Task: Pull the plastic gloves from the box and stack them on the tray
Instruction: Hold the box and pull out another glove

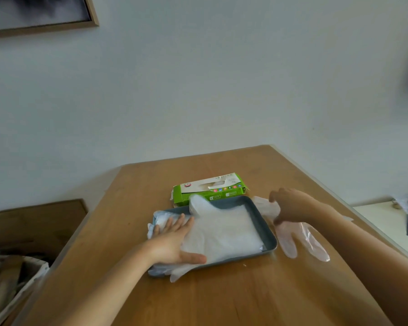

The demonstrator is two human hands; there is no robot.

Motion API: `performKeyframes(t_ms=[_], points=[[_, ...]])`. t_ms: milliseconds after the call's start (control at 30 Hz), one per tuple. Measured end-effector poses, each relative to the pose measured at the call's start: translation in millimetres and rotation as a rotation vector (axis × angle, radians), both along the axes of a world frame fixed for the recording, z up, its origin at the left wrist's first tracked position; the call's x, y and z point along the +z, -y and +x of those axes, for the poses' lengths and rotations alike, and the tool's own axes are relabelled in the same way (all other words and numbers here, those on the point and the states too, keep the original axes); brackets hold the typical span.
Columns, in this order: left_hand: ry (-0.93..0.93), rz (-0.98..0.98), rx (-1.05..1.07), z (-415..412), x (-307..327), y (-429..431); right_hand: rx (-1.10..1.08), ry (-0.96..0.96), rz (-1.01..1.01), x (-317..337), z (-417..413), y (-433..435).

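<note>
Pale wall (pixel 222 90) filled most of what I could see, and below it stood a wooden table (pixel 222 297) carrying everything that mattered. A grey-blue tray (pixel 266 229) sat near the middle, holding a stack of gloves (pixel 226 231) whose edges spilled over its left and near rims. Touching the tray's far side lay the green box (pixel 210 189), with a bit of film showing at its slot. The left hand (pixel 172 241) lay flat, fingers straight, pressing the stack down. The right hand (pixel 292 205) curled over 1 loose glove (pixel 302 241) on the table just right of the tray, apparently pinching its cuff end. I judged the film nearly weightless, limp, slick and clingy, so it was best taken at the cuff and laid flat while the pile was pinned.
</note>
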State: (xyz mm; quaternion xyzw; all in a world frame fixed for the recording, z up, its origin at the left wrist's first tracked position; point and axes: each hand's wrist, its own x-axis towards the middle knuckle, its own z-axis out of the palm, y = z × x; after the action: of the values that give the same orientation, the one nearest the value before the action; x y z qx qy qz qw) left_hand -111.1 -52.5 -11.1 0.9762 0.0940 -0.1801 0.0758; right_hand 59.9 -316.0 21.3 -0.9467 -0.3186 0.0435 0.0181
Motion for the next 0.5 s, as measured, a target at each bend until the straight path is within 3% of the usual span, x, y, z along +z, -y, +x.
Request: performKeyframes(t_ms=[67,200,333,433,500], points=[[0.014,-0.032,0.011,-0.6,6.2,3.4,-0.038,-0.038,-0.005,-8.4,5.3,0.8],[0.204,-0.259,0.109,-3.2,33.1,9.6,-0.172,0.003,0.173,-12.1,12.4,4.5],[0.471,-0.567,0.119,1.4,60.7,12.7,-0.163,0.02,0.622,18.4,6.5,3.8],[0.542,-0.861,0.069,1.8,79.6,30.8,0.087,-0.466,1.053,60.1,-24.0,-3.1],[0.535,-0.964,0.047,1.5,86.9,44.4,0.251,-0.774,1.135,78.1,-46.6,-7.9]])
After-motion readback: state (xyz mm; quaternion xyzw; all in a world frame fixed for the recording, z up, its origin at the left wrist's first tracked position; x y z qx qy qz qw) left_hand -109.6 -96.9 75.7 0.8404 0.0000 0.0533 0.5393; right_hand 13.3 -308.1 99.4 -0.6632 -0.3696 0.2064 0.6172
